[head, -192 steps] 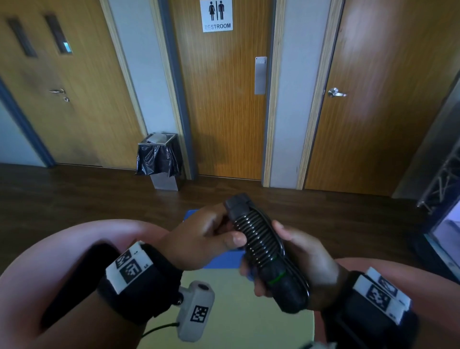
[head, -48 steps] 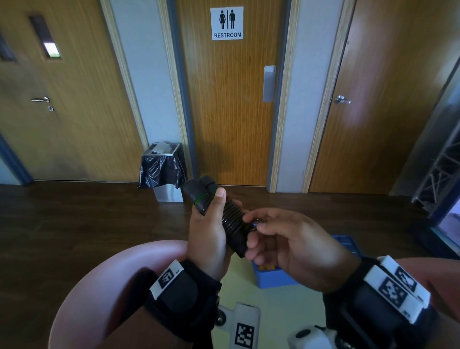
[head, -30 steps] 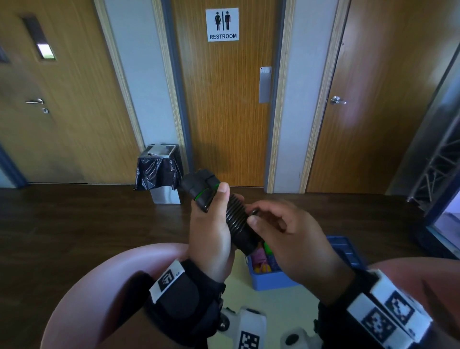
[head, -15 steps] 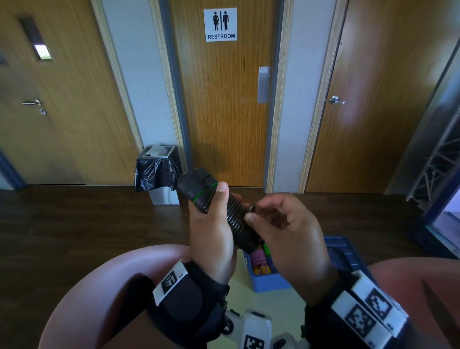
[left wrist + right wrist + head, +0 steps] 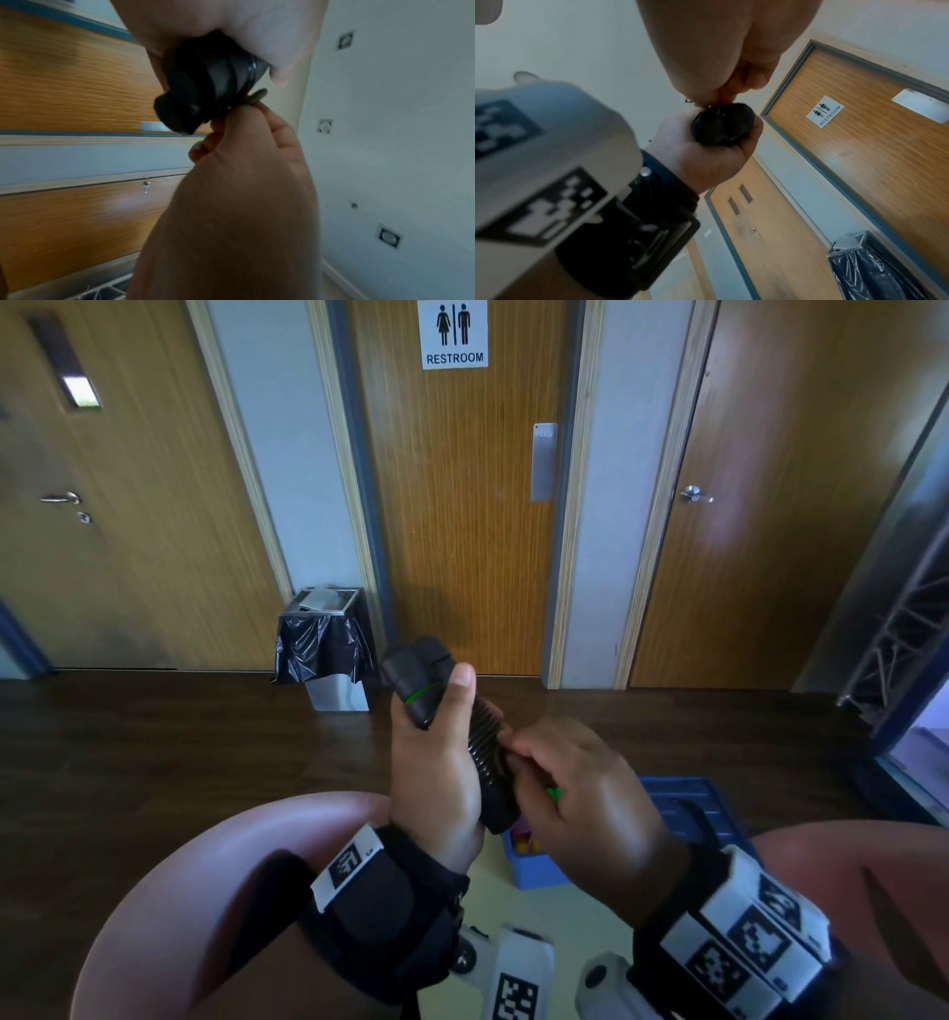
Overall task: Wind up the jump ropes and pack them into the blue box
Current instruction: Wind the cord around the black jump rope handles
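Observation:
A black jump rope (image 5: 452,726), its two handles side by side with the cord coiled round them and a thin green ring near the top, stands tilted in my left hand (image 5: 436,762), which grips it with the thumb up along the handle. My right hand (image 5: 565,783) pinches the cord end against the coil. The handle ends (image 5: 722,125) show in the right wrist view, and the bundle (image 5: 205,83) in the left wrist view. The blue box (image 5: 678,809) sits on the floor below my hands, mostly hidden, with colourful items inside.
Pink-clad knees (image 5: 231,875) frame a pale green mat (image 5: 493,901) under the box. A bin with a black liner (image 5: 326,644) stands by the restroom door (image 5: 462,505). Dark wood floor lies all around. A metal truss (image 5: 904,618) is at the right.
The rope passed from my right hand to my left hand and was raised and tilted the other way. Over the last second my right hand's fingertips shifted slightly down along the coil.

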{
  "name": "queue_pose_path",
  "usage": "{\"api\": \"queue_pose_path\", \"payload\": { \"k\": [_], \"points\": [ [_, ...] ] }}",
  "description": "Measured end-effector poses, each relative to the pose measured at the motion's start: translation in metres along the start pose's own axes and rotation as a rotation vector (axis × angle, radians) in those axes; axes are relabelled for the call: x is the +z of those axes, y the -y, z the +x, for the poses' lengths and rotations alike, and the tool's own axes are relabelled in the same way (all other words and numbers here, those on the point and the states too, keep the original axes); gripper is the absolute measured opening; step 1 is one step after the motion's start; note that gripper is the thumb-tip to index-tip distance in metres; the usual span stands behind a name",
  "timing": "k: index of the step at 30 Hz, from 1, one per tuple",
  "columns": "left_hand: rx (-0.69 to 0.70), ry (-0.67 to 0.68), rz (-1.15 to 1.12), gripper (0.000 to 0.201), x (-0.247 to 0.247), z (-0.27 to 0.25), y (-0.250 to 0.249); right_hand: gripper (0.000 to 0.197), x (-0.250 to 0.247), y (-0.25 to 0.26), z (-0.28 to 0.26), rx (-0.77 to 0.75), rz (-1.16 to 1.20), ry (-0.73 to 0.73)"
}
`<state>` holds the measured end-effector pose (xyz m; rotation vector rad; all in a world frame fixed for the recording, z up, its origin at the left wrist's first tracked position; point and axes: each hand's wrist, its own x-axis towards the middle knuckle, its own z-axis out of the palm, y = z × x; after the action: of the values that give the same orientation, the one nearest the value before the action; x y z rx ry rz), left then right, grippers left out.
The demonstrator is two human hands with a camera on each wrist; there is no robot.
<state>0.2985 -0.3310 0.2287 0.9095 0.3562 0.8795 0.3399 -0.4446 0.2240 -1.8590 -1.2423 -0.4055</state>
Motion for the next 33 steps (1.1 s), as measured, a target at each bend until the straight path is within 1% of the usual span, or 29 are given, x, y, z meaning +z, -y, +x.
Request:
{"api": "queue_pose_path", "payload": {
  "k": [1,3,4,7,9,11,14,16,17,18,19,20,21,22,23,24,26,28,30,31,33],
  "points": [
    [-0.007,0.0,-0.006,0.04,0.003,-0.002,0.001,0.025,-0.003,-0.003,-0.002,-0.002,0.022,-0.007],
    [-0.043,-0.008,-0.016,0.038,0.01,-0.006,0.006,0.019,-0.013,-0.005,-0.005,0.043,0.114,-0.018],
    [-0.062,-0.008,-0.014,0.037,0.014,-0.007,0.008,0.016,-0.02,-0.007,-0.007,0.097,0.181,-0.013],
    [-0.06,-0.026,0.006,0.041,0.026,-0.006,0.016,0.024,-0.042,-0.011,-0.013,0.328,0.496,0.068],
    [-0.033,-0.046,0.03,0.044,0.039,-0.009,0.022,0.022,-0.055,-0.016,-0.016,0.41,0.639,0.099],
    [0.0,-0.056,0.051,0.042,0.054,-0.015,0.032,0.022,-0.066,-0.025,-0.018,0.444,0.624,0.086],
    [0.087,-0.084,0.103,0.04,0.079,-0.027,0.051,0.02,-0.082,-0.049,-0.027,0.446,0.494,0.042],
    [0.109,-0.096,0.105,0.037,0.094,-0.036,0.061,0.022,-0.094,-0.067,-0.032,0.421,0.555,0.034],
    [0.096,-0.09,0.104,0.035,0.1,-0.038,0.066,0.022,-0.103,-0.076,-0.035,0.394,0.596,0.06],
    [0.045,-0.075,0.109,0.039,0.105,-0.041,0.07,0.022,-0.113,-0.086,-0.036,0.342,0.599,0.099],
    [-0.049,-0.037,0.115,0.052,0.109,-0.043,0.075,0.021,-0.124,-0.095,-0.037,0.27,0.567,0.152],
    [-0.184,0.037,0.111,0.066,0.113,-0.046,0.08,0.019,-0.137,-0.103,-0.037,0.194,0.527,0.221],
    [-0.332,0.128,0.098,0.076,0.119,-0.05,0.083,0.018,-0.15,-0.111,-0.036,0.129,0.49,0.302],
    [-0.467,0.226,0.081,0.076,0.124,-0.055,0.086,0.017,-0.163,-0.118,-0.035,0.081,0.466,0.385],
    [-0.565,0.312,0.058,0.068,0.129,-0.062,0.089,0.016,-0.173,-0.124,-0.034,0.055,0.462,0.457],
    [-0.634,0.374,0.023,0.06,0.134,-0.069,0.093,0.015,-0.181,-0.129,-0.034,0.043,0.475,0.509],
    [-0.679,0.387,-0.039,0.054,0.144,-0.082,0.104,0.015,-0.191,-0.138,-0.037,0.053,0.548,0.545],
    [-0.674,0.379,-0.066,0.055,0.153,-0.092,0.115,0.014,-0.195,-0.146,-0.042,0.123,0.679,0.486],
    [-0.611,0.284,-0.037,0.059,0.165,-0.098,0.118,0.017,-0.196,-0.151,-0.051,0.237,0.761,0.343],
    [-0.563,0.235,-0.02,0.062,0.168,-0.099,0.12,0.019,-0.195,-0.152,-0.056,0.292,0.761,0.259],
    [-0.467,0.124,-0.009,0.076,0.17,-0.098,0.128,0.016,-0.195,-0.151,-0.065,0.352,0.706,0.113]
  ]
}}
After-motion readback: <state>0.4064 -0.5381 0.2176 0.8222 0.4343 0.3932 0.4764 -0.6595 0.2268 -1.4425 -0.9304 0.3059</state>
